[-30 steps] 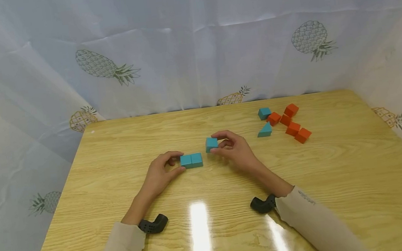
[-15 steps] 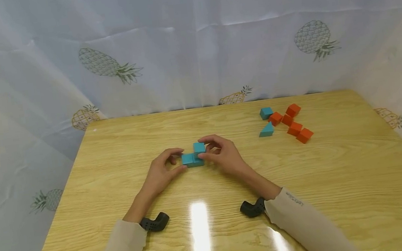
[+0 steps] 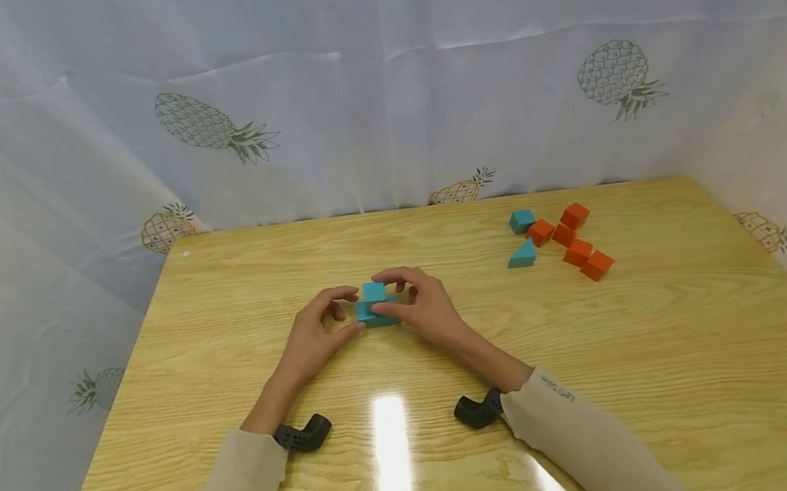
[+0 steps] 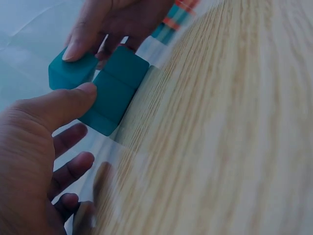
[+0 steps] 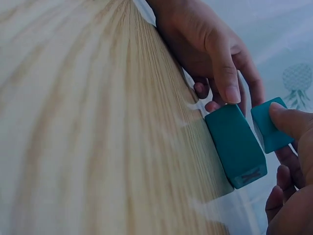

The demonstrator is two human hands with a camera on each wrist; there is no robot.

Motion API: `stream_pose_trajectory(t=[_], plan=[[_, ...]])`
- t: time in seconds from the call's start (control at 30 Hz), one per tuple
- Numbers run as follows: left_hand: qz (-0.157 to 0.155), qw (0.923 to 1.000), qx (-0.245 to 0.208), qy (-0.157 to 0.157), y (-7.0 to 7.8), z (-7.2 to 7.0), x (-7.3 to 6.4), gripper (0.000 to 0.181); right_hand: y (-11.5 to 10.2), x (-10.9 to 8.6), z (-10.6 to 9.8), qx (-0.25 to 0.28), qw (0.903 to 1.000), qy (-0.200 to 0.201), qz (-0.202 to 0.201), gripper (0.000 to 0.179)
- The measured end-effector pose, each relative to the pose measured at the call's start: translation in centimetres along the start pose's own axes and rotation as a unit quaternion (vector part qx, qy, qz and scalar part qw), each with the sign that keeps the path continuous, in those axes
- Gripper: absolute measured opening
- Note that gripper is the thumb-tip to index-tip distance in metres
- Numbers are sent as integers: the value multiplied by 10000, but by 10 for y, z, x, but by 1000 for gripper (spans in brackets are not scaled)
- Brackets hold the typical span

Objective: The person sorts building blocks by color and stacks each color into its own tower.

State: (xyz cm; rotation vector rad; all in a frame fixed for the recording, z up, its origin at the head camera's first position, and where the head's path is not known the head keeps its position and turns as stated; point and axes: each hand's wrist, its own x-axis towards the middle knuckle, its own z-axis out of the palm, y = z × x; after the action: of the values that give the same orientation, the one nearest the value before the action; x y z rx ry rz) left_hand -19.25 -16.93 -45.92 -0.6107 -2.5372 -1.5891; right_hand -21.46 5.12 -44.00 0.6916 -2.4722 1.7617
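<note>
My right hand pinches a blue cube between thumb and fingers. That cube is just above two blue cubes lying side by side in a row on the table. A narrow gap shows between the held cube and the row in the right wrist view. The left hand holds the row's left end, thumb on the near side and index finger toward the far side. In the left wrist view its thumb touches the row; where its index fingertip meets the cube is hidden.
At the back right of the wooden table lie another blue cube, a blue triangular block and several red blocks. A pale curtain with printed pineapples hangs behind the table and along its sides.
My right hand has carried the cube leftward, from beside the row to over its right cube, then to above the row's middle. The left hand stays at the row's left end.
</note>
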Motion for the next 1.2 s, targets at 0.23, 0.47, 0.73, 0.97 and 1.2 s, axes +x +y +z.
stream_pose_trajectory(t=[0.23, 0.47, 0.73, 0.97, 1.2], plan=[[135, 9998, -164, 36, -1, 0, 1, 48, -1, 3, 5, -81, 9999, -52, 96, 40], [126, 9996, -262, -14, 16, -3, 0, 49, -1, 3, 8, -237, 9996, -97, 78, 39], [128, 9996, -236, 1, 41, -8, -2, 46, -3, 2, 11, -254, 9995, -180, 105, 41], [120, 9997, -223, -3, 42, -7, -2, 46, -1, 0, 8, -232, 9993, -300, 39, 43], [149, 9997, -160, 48, 43, -7, -2, 45, 4, -2, 5, -133, 9991, -257, -308, 30]])
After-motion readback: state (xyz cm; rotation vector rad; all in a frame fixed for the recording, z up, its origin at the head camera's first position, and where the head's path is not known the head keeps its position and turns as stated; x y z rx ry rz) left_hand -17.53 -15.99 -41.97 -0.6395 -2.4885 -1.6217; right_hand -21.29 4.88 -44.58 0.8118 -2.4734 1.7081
